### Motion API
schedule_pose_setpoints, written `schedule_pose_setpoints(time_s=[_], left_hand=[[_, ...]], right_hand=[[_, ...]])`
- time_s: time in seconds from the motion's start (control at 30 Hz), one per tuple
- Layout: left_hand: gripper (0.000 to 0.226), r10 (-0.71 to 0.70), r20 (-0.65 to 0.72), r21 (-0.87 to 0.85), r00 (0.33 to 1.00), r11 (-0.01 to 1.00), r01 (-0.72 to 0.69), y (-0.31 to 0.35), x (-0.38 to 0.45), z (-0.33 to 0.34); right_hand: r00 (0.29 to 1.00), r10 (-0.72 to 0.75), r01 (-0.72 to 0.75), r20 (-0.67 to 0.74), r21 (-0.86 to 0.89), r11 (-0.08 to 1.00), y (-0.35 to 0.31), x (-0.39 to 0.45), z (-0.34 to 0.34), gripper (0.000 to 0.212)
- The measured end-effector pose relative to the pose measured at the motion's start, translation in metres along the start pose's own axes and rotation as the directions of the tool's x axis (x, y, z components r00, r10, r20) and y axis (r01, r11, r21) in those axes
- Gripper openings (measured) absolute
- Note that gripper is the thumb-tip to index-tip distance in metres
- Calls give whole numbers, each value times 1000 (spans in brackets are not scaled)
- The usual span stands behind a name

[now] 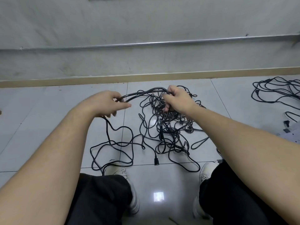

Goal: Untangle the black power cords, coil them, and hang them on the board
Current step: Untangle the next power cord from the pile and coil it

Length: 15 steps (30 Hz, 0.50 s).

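Note:
A tangle of black power cords (pixel 168 127) lies on the tiled floor in front of me. Several strands (pixel 142 93) arch above it between my two hands. My left hand (pixel 105 103) pinches the left end of those strands, with the other fingers loosely stretched. My right hand (pixel 177 99) grips the strands' right end in a fist, just over the tangle's top. A loose cord (pixel 112 143) trails from my left hand down into wide loops near my left shoe. A plug (pixel 156 161) lies on the floor between my feet.
A second heap of black cords (pixel 279 91) lies at the far right. My knees and white shoes (pixel 123 174) frame the bottom of the view. A beige skirting (pixel 146 77) and a grey wall with a metal conduit (pixel 146 43) run behind.

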<state>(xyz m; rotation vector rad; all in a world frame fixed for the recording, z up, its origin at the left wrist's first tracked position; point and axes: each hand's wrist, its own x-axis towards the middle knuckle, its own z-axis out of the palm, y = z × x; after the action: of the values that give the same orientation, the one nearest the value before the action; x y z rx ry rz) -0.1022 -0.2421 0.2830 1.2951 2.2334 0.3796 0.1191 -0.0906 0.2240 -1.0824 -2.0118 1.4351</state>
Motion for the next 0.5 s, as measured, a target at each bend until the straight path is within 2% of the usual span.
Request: schedule_pose_setpoints(time_s=[0.07, 0.17, 0.23, 0.3, 0.37, 0.43, 0.5], left_hand=[[27, 103, 76, -158, 992, 983, -90, 0, -4, 11], [30, 230, 165, -439, 959, 888, -138, 16, -8, 31], [23, 271, 145, -545, 952, 825, -152, 31, -7, 38], [34, 249, 54, -582, 967, 795, -173, 41, -3, 36], [42, 237, -35, -552, 971, 805, -216, 45, -1, 32], [44, 262, -77, -579, 962, 774, -258, 43, -3, 28], [43, 271, -120, -615, 955, 734, -286, 39, -6, 22]], right_hand=[[997, -68, 65, -28, -91, 994, -11, 0, 6, 33], [986, -168, 167, 16, -228, 959, -24, -3, 18, 35], [974, -212, 227, 85, -251, 941, -27, -5, 26, 36], [963, -239, 260, 124, -201, 944, -26, -7, 28, 32], [963, -205, 231, 177, -140, 963, -21, -8, 26, 25], [957, -101, 146, 270, -150, 978, -9, -8, 23, 41], [940, 3, 74, 341, -211, 975, 8, -8, 20, 38]])
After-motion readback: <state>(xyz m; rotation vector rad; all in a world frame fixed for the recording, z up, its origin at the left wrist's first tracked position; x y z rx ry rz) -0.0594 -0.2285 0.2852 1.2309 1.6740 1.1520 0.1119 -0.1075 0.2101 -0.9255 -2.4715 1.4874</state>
